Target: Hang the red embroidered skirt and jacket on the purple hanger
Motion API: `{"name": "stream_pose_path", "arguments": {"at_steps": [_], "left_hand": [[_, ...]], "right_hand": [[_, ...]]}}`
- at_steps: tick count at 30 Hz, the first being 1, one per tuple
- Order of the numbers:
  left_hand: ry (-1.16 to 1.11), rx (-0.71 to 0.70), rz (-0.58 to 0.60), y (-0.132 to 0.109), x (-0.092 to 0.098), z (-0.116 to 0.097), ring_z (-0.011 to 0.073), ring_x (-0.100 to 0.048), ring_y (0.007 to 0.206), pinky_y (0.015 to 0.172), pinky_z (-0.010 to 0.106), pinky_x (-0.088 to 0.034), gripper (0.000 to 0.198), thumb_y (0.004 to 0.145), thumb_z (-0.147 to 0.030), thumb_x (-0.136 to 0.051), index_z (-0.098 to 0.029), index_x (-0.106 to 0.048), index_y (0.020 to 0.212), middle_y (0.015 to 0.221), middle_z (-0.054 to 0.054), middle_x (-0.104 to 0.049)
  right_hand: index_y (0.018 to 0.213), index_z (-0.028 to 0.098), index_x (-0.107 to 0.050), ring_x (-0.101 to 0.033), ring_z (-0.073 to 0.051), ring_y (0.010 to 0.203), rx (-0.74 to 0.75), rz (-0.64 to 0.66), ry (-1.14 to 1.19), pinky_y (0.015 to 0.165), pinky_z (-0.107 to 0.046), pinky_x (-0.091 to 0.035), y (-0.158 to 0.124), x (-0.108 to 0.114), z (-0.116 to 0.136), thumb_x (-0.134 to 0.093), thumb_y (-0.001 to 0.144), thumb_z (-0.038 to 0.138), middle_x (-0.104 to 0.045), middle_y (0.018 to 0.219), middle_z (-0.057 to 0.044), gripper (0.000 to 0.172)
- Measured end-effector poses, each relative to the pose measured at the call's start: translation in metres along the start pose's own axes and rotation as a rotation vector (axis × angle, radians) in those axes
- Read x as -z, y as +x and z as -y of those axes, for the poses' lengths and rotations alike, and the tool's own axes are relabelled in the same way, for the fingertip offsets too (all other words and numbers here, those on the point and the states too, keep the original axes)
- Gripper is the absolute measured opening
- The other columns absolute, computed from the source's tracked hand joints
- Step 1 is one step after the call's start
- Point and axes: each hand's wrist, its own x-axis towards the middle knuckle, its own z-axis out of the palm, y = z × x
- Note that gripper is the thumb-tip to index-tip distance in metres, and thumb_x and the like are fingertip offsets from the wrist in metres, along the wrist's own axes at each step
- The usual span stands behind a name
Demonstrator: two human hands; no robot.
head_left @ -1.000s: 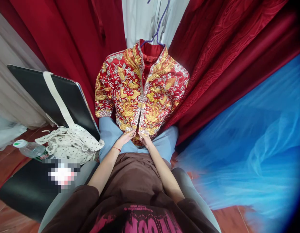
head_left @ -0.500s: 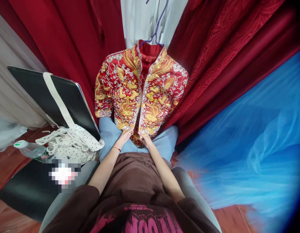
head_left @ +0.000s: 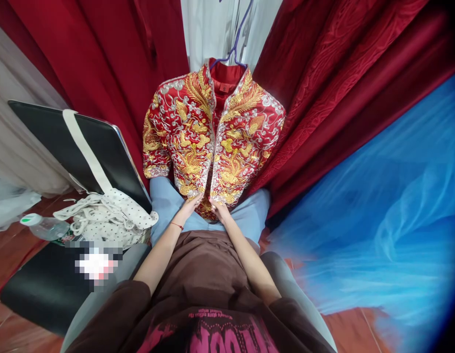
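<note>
A red jacket (head_left: 233, 142) with gold and silver embroidery hangs in front of me on a purple hanger (head_left: 233, 51). Its stand collar is at the top, and its front edges lie slightly apart. My left hand (head_left: 192, 205) pinches the lower front corner of the jacket's left-side panel as I see it. Close beside it, my right hand (head_left: 219, 209) grips the matching corner of the other panel. Both hands rest near my lap, with thumbs on top of the cloth; the fingers underneath are mostly hidden.
To the left stands a black chair (head_left: 36, 289) holding a white dotted bag (head_left: 102, 220) and a clear plastic bottle (head_left: 47, 228). Red curtains (head_left: 102, 63) hang on both sides. Blue tulle (head_left: 389, 211) spreads over the right side, above the tiled floor (head_left: 354, 328).
The view has shifted very slightly. Both hands keep their hold on the jacket's lower corners, and the jacket itself has hardly moved.
</note>
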Motion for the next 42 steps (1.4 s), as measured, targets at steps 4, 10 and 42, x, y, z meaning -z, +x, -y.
{"name": "stream_pose_path", "arguments": {"at_steps": [4, 10, 42], "left_hand": [[-0.016, 0.075, 0.159, -0.002, -0.001, 0.002, 0.0027, -0.040, 0.051, 0.052, 0.019, -0.032, 0.028, 0.073, -0.031, -0.085, -0.012, -0.065, 0.079, 0.065, -0.004, -0.056], [-0.034, 0.116, 0.283, -0.001, 0.000, 0.004, 0.0019, -0.032, 0.049, 0.049, 0.017, -0.029, 0.038, 0.070, -0.038, -0.087, -0.014, -0.058, 0.075, 0.059, -0.009, -0.041], [0.209, -0.087, 0.049, -0.008, -0.017, 0.016, 0.0109, -0.057, 0.068, 0.072, 0.026, -0.047, 0.041, 0.067, -0.051, -0.084, -0.016, -0.066, 0.079, 0.068, -0.001, -0.061]], "right_hand": [[0.059, 0.019, -0.061, -0.046, -0.009, 0.052, 0.020, 0.010, 0.000, 0.055, -0.025, -0.038, -0.003, -0.006, -0.003, -0.090, 0.053, 0.042, -0.055, 0.051, 0.004, 0.037], [0.062, 0.018, -0.064, -0.046, -0.008, 0.051, 0.042, 0.025, 0.025, 0.055, -0.024, -0.039, -0.005, -0.014, -0.005, -0.090, 0.051, 0.041, -0.058, 0.054, 0.005, 0.037], [0.066, 0.019, -0.064, -0.035, -0.007, 0.046, 0.032, -0.078, 0.158, 0.047, -0.022, -0.032, -0.003, -0.024, -0.016, -0.076, 0.069, 0.035, -0.044, 0.047, 0.008, 0.020]]}}
